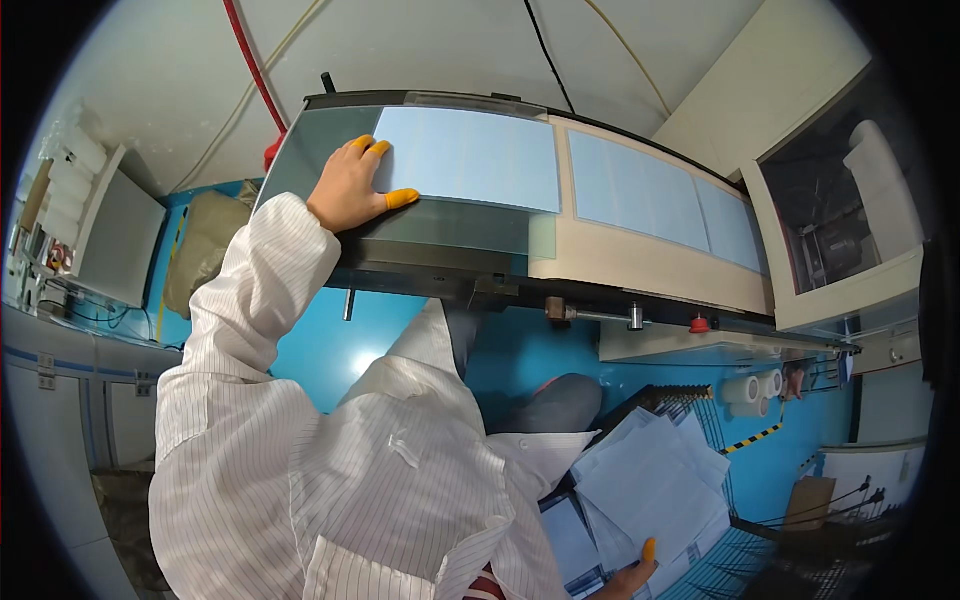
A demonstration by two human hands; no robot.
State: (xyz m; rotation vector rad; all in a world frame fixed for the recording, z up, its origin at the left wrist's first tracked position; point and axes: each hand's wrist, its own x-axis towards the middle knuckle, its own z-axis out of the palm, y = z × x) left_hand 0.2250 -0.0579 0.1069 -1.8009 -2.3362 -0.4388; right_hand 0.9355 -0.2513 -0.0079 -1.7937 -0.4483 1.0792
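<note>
My left hand (351,188), with yellow finger cots, rests on the left end of a pale blue sheet (470,160). Its thumb and fingers are spread along the sheet's edge. Beneath that sheet is the glass plate (450,232) of a long, belt-topped machine. Low on the right, my right hand (628,582) is partly cut off by the picture's bottom edge. One yellow-tipped digit lies over the edge of a pale blue sheet (650,485) atop a loose, fanned pile; the other fingers are hidden. The pile sits in a black wire rack (685,393).
Two more pale sheets (640,185) lie farther right on the cream belt (650,252), which leads toward a white windowed cabinet (800,285). A red button (699,324) sits on the machine's front rail. White rolls (745,390) stand on the blue floor (325,345). A grey-brown bag (205,245) lies at left.
</note>
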